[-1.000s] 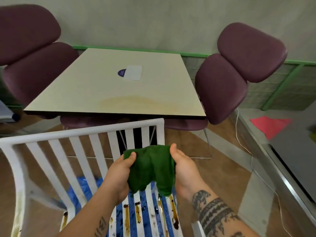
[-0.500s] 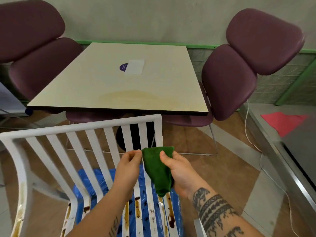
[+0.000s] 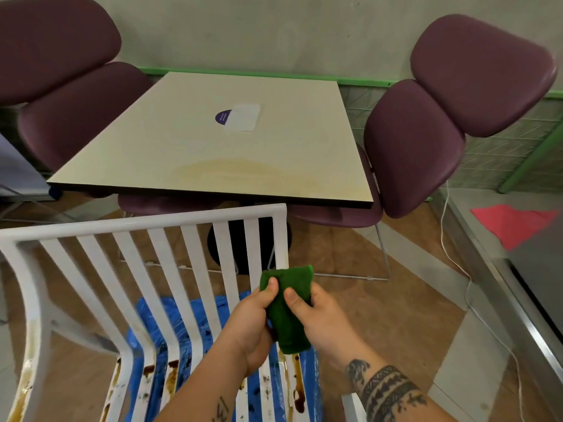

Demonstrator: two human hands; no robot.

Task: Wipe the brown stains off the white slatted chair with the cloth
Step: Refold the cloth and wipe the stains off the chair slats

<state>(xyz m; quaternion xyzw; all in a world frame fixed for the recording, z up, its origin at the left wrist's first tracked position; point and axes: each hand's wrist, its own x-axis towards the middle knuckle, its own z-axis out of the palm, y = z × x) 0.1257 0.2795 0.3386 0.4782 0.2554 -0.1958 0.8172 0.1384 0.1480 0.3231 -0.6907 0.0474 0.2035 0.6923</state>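
A white slatted chair (image 3: 143,222) stands in front of me with its back towards the table. Brown stains (image 3: 298,388) run along its seat slats and down its left armrest (image 3: 26,379). Both hands hold a green cloth (image 3: 289,318), folded into a narrow bundle, above the right side of the seat. My left hand (image 3: 253,327) pinches the cloth's left edge with thumb and fingers. My right hand (image 3: 323,318) grips its right side, thumb on top. The cloth hangs clear of the chair.
Blue plastic sheeting (image 3: 179,324) lies on the floor under the chair. Just behind the chair back stands a beige table (image 3: 213,153) with maroon padded chairs (image 3: 426,126) on both sides. A white cable (image 3: 457,257) runs over the floor at right beside a metal counter edge (image 3: 518,300).
The cloth, spread wide between both hands a second ago, is now folded into a narrow bundle. My hands have come together and my view has dropped slightly toward the chair.
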